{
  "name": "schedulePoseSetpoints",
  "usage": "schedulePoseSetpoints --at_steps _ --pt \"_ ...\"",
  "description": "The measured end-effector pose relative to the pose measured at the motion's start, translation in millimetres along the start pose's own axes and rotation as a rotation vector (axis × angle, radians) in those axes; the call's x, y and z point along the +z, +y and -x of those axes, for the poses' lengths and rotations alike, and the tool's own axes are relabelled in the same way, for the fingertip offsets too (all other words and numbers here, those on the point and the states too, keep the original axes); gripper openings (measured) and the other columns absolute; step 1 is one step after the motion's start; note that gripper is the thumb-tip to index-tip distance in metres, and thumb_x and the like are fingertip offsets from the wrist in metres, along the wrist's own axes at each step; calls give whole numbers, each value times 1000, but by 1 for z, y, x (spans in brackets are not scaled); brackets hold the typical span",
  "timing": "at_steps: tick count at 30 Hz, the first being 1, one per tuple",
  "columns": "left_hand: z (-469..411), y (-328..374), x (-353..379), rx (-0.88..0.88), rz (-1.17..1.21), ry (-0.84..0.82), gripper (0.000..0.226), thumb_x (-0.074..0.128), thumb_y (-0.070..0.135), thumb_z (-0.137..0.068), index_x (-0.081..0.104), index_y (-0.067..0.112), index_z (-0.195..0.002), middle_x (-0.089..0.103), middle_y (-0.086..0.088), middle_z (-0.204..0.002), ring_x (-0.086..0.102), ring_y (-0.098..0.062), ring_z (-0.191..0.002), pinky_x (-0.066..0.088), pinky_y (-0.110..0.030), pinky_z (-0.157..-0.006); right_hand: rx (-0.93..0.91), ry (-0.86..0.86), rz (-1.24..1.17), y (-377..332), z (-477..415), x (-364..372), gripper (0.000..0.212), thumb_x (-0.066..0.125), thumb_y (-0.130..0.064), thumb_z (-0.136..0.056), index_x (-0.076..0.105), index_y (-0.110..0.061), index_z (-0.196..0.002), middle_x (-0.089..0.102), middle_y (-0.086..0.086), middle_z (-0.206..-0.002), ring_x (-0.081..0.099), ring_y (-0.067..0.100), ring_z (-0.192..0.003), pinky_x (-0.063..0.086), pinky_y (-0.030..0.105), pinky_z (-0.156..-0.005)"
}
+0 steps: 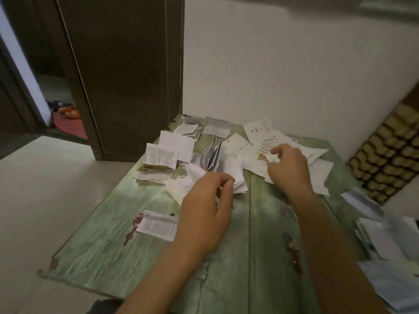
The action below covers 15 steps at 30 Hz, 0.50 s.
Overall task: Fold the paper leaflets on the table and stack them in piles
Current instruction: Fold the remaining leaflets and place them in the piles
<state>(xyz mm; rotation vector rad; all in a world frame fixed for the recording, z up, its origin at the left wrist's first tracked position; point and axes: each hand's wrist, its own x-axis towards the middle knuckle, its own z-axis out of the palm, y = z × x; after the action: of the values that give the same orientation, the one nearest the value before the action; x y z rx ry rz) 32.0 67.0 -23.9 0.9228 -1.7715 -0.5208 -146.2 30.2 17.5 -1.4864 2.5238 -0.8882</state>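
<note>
**Head view: a green desk [249, 245] strewn with paper leaflets.**

Right hand [290, 171]: the fingers [275, 152] are curled, and thumb and fingertips pinch the near edge of a loose leaflet [263, 156] bearing a red-and-yellow mark. The sheet lies flat and unfolded, its long axis running from the fingers toward the far left. Beyond these fingers and to their right spread further unfolded sheets [258, 128], overlapping, with corners pointing toward the wall [294, 64].

Left hand [204, 211]: the fingers [226, 182] are curled, thumb drawn to the fingertips, over a crumpled leaflet [192, 177]. Whether they grip it cannot be told.

Just beyond the left fingers, between the two hands, a bundle of folded leaflets [210, 155] stands on edge, fanned, its edges pointing up and away. Left of the left fingers a stacked pile [158, 162] of folded leaflets lies flat, printed face up, long axis across the desk.

Nearer than the left fingers and to their left, a single folded leaflet [156, 227] lies flat with its long axis left to right; its right end is hidden behind the hand. Far beyond the left fingers, small far piles [190, 129] sit at the desk's far edge.

To the right of the right forearm, more papers [385, 241] lie heaped at the desk's right side. A dark door [124, 75] stands past the far left corner.
</note>
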Motion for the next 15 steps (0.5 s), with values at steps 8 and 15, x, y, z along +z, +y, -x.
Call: schedulePoseSetpoints --at_steps 8,15 --pt "-1 -1 20 15 10 -67 34 35 41 -90 62 20 -92 59 10 -82 51 -5 -73 47 -26 -61 -149 -304 182 3 -28 10 40 46 -3 -88 60 -13 -123 44 12 -141 37 29 -130 30 33 -107" --pt "-9 -2 20 10 51 -67 31 37 41 -89 61 22 -87 58 13 -77 53 -6 -76 43 -19 -61 -112 -245 511 35 -92 33 50 42 -24 -95 33 -16 -144 9 18 -156 10 34 -142 14 39 -115"
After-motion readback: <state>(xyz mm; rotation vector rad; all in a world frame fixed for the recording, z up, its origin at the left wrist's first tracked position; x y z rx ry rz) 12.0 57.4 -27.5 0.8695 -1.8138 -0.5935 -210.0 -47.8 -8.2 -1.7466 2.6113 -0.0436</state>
